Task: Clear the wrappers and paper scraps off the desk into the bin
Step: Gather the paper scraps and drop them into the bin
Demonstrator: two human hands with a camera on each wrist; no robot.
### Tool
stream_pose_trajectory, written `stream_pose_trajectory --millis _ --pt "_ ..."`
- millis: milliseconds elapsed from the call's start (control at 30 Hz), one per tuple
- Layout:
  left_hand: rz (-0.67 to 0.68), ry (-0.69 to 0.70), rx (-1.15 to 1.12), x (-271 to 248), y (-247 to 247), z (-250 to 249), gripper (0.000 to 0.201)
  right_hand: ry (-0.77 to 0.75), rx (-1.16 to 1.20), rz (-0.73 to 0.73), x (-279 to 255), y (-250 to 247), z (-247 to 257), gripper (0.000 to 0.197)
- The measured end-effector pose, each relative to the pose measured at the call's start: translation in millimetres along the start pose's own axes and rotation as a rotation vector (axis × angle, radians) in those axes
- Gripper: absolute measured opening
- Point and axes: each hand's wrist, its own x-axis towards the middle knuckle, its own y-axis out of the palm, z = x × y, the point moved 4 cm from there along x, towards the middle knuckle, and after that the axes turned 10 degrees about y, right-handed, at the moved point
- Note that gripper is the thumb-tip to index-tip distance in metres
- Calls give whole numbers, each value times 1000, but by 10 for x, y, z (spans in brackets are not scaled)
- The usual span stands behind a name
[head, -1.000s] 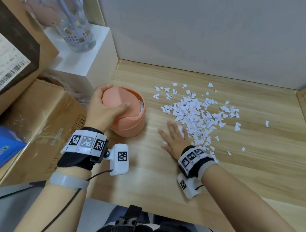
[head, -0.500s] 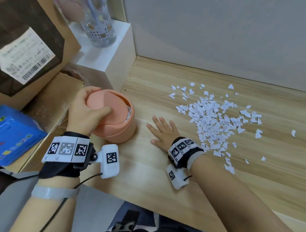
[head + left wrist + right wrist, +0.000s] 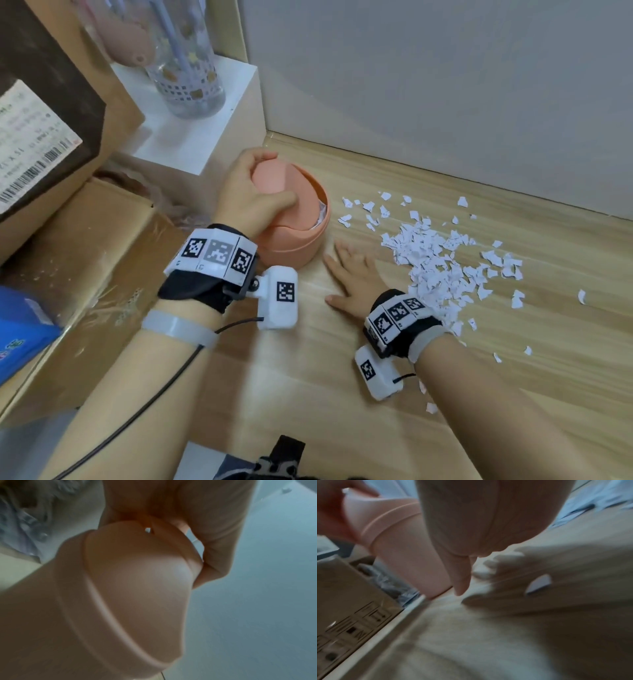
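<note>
Your left hand (image 3: 246,198) curls over the bin's (image 3: 294,240) tilted lid, thumb pressing it. Your right hand (image 3: 356,277) lies flat on the desk (image 3: 308,394), fingers spread, just beside the bin. The scraps (image 3: 442,260) lie right of it; some probably sit inside the bin.

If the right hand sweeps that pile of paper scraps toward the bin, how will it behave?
The paper scraps look tiny and light, so they would probably scatter rather than move together. Some may slip under the flat right hand. Strays already lie across the desk.
</note>
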Motion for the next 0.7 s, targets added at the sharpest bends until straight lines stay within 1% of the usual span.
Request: stream_pose_trajectory --millis 100,167,200,267,300,333,367,400,433,467,500,533,567,633,700 --pt "-26 -16 40 170 83 7 66 -38 -80 34 83 109 130 71" --pt "-59 -4 101 238 76 -27 66 -14 -91 8 107 159 48 70" --pt "-75 10 167 257 68 -43 64 4 -91 -5 101 162 -21 72" --pt "-94 61 358 256 56 -132 62 48 -70 -25 85 143 -197 75" --pt "-115 112 424 238 63 -209 59 78 -54 -25 71 120 -293 74" --pt "-157 195 421 210 84 -311 54 106 -38 -21 48 96 -380 74" --pt "-205 313 347 177 126 -444 48 129 -15 -22 15 63 -452 74" --pt "-242 445 210 134 204 -577 41 141 16 -31 -36 15 -505 75" --pt "-249 548 39 92 323 -671 35 138 55 -61 -89 -59 -549 76" --pt "-210 588 -129 59 480 -733 33 125 104 -106 -140 -151 -598 77" --pt "-136 566 -273 41 672 -741 31 115 166 -167 -190 -249 -669 75" --pt "-52 500 -369 30 886 -686 30 121 244 -237 -247 -357 -776 73" --pt "26 413 -405 12 1094 -601 29 156 332 -309 -300 -437 -930 72" --pt "138 228 -316 -23 1450 -273 29 317 497 -417 -430 -514 -1362 72" --pt "175 80 -157 -17 1645 113 30 555 589 -480 -618 -465 -1880 70"
